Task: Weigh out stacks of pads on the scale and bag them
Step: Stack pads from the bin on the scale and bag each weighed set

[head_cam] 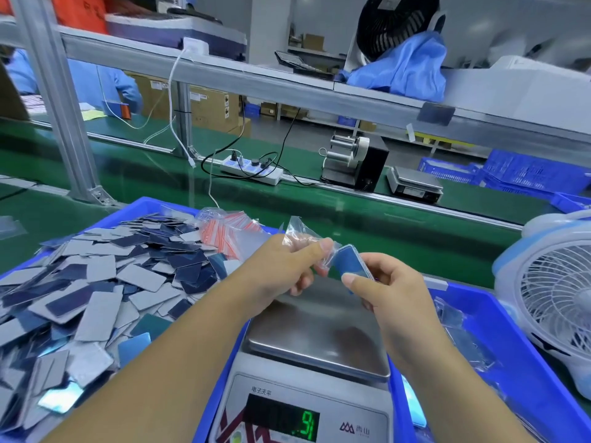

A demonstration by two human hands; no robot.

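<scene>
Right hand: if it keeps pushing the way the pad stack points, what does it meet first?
Probably the clear bag pinched by the left hand; the right hand aims its pad stack at the bag's mouth, though depth is unclear.

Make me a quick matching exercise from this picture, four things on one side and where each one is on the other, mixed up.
Things:
1. stack of pads
2. clear bag
3. loose pads
4. scale pan

Places:
A. heaped in the blue bin on the left
B. bare, below both hands
C. gripped in the right hand
D. pinched in the left hand

Pairs: 1-C, 2-D, 3-A, 4-B
</scene>
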